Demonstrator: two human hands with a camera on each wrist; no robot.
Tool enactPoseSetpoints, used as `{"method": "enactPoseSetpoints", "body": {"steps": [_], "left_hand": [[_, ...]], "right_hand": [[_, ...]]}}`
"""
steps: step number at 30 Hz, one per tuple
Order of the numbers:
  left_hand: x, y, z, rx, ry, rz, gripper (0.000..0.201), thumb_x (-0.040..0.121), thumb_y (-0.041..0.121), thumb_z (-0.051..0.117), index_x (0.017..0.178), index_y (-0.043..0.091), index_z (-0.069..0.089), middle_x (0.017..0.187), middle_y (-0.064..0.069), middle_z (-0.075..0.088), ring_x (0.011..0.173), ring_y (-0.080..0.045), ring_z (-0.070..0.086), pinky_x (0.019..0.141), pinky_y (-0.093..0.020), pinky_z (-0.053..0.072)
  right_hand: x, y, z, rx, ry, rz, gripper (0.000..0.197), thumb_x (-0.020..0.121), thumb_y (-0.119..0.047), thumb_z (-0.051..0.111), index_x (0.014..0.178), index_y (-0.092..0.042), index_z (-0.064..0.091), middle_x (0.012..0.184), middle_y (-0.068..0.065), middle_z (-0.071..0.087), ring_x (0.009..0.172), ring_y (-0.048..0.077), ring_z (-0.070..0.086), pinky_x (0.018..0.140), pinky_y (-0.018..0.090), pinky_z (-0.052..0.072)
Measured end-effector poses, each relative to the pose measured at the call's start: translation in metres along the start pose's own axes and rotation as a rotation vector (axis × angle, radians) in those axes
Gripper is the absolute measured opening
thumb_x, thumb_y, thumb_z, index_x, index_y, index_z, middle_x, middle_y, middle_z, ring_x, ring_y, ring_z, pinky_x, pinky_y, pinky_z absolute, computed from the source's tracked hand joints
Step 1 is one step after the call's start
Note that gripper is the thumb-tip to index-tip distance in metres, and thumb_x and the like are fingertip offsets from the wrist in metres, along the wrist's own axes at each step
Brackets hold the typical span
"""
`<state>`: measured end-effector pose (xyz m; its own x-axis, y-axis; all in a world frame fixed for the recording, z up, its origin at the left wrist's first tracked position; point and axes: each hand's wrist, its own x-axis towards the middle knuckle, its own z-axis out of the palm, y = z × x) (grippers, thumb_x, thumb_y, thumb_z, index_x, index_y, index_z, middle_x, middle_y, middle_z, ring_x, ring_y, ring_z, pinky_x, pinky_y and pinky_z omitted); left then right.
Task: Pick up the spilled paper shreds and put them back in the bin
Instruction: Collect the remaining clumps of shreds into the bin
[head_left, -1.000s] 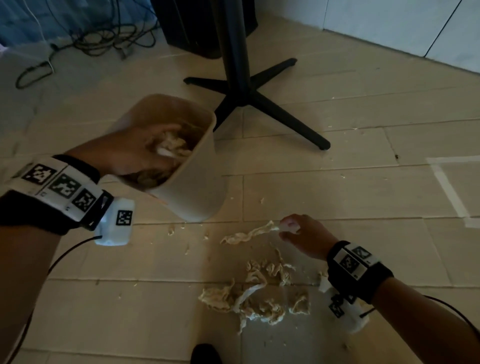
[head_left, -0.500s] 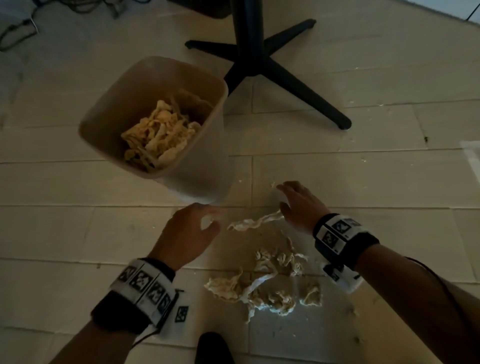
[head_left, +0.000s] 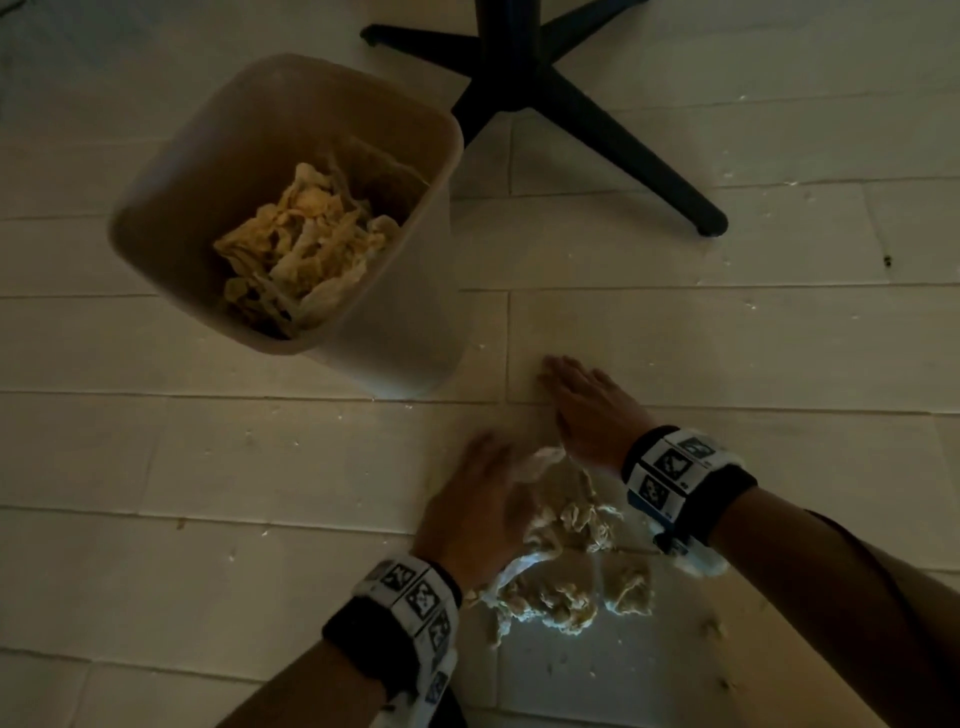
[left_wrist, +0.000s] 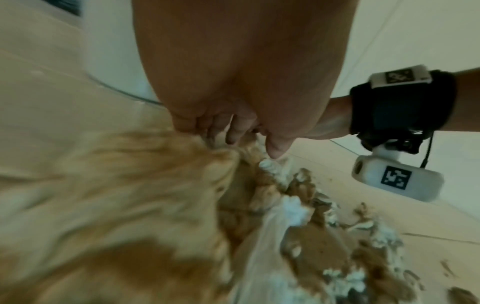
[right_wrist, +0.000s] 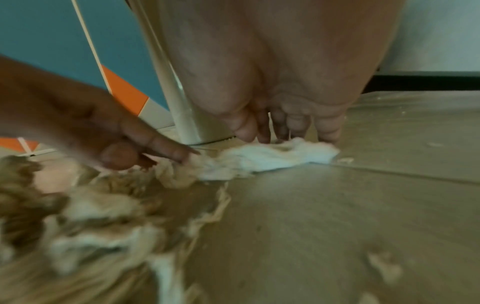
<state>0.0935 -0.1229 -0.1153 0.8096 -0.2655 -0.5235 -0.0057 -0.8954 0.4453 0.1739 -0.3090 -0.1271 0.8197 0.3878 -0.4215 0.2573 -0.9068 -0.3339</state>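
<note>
With the beige plastic bin (head_left: 291, 208) standing upright on the pale plank floor (head_left: 156, 467) at far left, I see a wad of shredded paper (head_left: 306, 244) already lying in its bottom. Moving right, my left hand (head_left: 478, 509) is palm down, fingers extended and relaxed, gripping nothing, its fingertips (left_wrist: 275, 148) touching the near edge of the spilled paper shreds (head_left: 566, 577). That pile lies on the floor between both wrists, near the bin's base but apart from it; a long twisted strip (head_left: 540, 462) runs from the pile up between the two hands. In the right wrist view the left hand's index finger (right_wrist: 168, 148) rests on the strip's tan end. Further right, my right hand (head_left: 587, 410) is also flat and open, fingers straight, tips (right_wrist: 327, 131) pressing down on the strip's white end (right_wrist: 280, 154); no curl around it that I can see. Both wrists carry black bands with marker tags, and the right wrist camera (left_wrist: 397, 179) hangs below its band. The pile is blurred close to both wrist lenses. Small paper crumbs (head_left: 717, 629) dot the planks right of the pile. Top right, a black pedestal base (head_left: 545, 88) spreads its legs behind the bin.
</note>
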Motion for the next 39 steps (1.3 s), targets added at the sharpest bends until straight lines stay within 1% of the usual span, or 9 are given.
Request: {"method": "enactPoseSetpoints", "body": {"steps": [4, 8, 12, 17, 20, 23, 28, 34, 39], "left_hand": [[0.040, 0.018, -0.023, -0.009, 0.143, 0.059, 0.053, 0.104, 0.027, 0.050, 0.155, 0.020, 0.041, 0.162, -0.002, 0.040, 0.149, -0.022, 0.040, 0.122, -0.036, 0.034], [0.089, 0.018, -0.055, 0.046, 0.144, 0.021, 0.055, 0.106, 0.021, 0.038, 0.160, 0.013, 0.031, 0.172, -0.004, 0.022, 0.159, -0.020, 0.019, 0.129, -0.037, 0.022], [0.091, 0.025, -0.055, 0.128, -0.018, 0.004, 0.055, 0.111, 0.026, 0.030, 0.164, 0.015, 0.021, 0.175, -0.001, 0.002, 0.161, -0.018, 0.001, 0.130, -0.033, 0.008], [0.039, 0.027, -0.024, 0.079, -0.098, 0.200, 0.049, 0.111, 0.027, 0.035, 0.160, 0.022, 0.034, 0.171, 0.002, 0.023, 0.159, -0.012, 0.013, 0.125, -0.022, 0.009], [0.009, 0.022, -0.026, 0.077, -0.024, 0.160, 0.057, 0.104, 0.047, 0.034, 0.158, 0.031, 0.035, 0.165, 0.008, 0.035, 0.156, -0.017, 0.024, 0.127, -0.035, 0.018], [-0.019, 0.007, -0.035, 0.138, 0.011, -0.040, 0.066, 0.092, 0.062, 0.035, 0.155, 0.044, 0.030, 0.164, 0.013, 0.032, 0.152, -0.021, 0.028, 0.120, -0.047, 0.030], [-0.066, -0.019, -0.027, 0.027, -0.053, -0.308, 0.076, 0.090, 0.066, 0.059, 0.155, 0.048, 0.026, 0.157, 0.002, 0.033, 0.136, -0.033, 0.048, 0.110, -0.042, 0.044], [-0.076, -0.010, 0.005, -0.071, -0.166, -0.207, 0.116, 0.078, 0.040, 0.086, 0.159, 0.048, 0.004, 0.146, 0.007, 0.026, 0.131, -0.026, 0.056, 0.102, -0.031, 0.046], [-0.046, 0.007, 0.014, 0.010, -0.102, -0.126, 0.127, 0.077, 0.028, 0.087, 0.160, 0.045, -0.008, 0.149, -0.003, 0.028, 0.124, -0.031, 0.060, 0.099, -0.037, 0.052]], "right_hand": [[-0.033, -0.012, 0.002, 0.157, -0.013, -0.027, 0.051, 0.098, -0.020, 0.041, 0.148, -0.017, 0.031, 0.159, 0.006, 0.023, 0.144, 0.025, 0.026, 0.116, 0.040, 0.027], [-0.052, -0.007, -0.002, 0.339, 0.089, 0.008, 0.047, 0.094, -0.007, 0.036, 0.136, -0.022, 0.050, 0.147, 0.003, 0.045, 0.130, 0.025, 0.047, 0.107, 0.040, 0.041], [-0.047, 0.027, 0.000, 0.272, 0.219, 0.099, 0.045, 0.094, -0.011, 0.040, 0.138, -0.015, 0.047, 0.148, 0.010, 0.042, 0.138, 0.030, 0.035, 0.111, 0.049, 0.033], [-0.052, 0.053, 0.008, 0.142, 0.172, 0.177, 0.045, 0.092, -0.023, 0.038, 0.136, -0.016, 0.048, 0.151, 0.008, 0.037, 0.143, 0.028, 0.026, 0.112, 0.050, 0.029], [-0.065, 0.041, 0.016, 0.134, 0.205, 0.164, 0.046, 0.091, -0.033, 0.033, 0.131, -0.019, 0.053, 0.143, 0.007, 0.047, 0.136, 0.029, 0.036, 0.108, 0.048, 0.036], [-0.080, 0.026, 0.021, 0.158, 0.167, 0.184, 0.045, 0.096, -0.043, 0.035, 0.137, -0.026, 0.045, 0.143, 0.001, 0.047, 0.133, 0.025, 0.035, 0.104, 0.045, 0.036], [-0.093, 0.004, 0.027, 0.233, 0.048, 0.157, 0.062, 0.091, -0.062, 0.034, 0.146, -0.035, 0.021, 0.146, 0.003, 0.039, 0.130, 0.028, 0.037, 0.101, 0.049, 0.041], [-0.107, -0.010, 0.030, 0.252, -0.162, 0.092, 0.109, 0.059, -0.078, 0.063, 0.146, -0.043, 0.006, 0.148, 0.001, 0.024, 0.130, 0.027, 0.030, 0.098, 0.050, 0.044], [-0.115, -0.020, 0.038, 0.119, -0.234, 0.056, 0.134, 0.050, -0.064, 0.080, 0.148, -0.035, -0.006, 0.150, 0.002, 0.014, 0.132, 0.032, 0.025, 0.097, 0.054, 0.044]]}}
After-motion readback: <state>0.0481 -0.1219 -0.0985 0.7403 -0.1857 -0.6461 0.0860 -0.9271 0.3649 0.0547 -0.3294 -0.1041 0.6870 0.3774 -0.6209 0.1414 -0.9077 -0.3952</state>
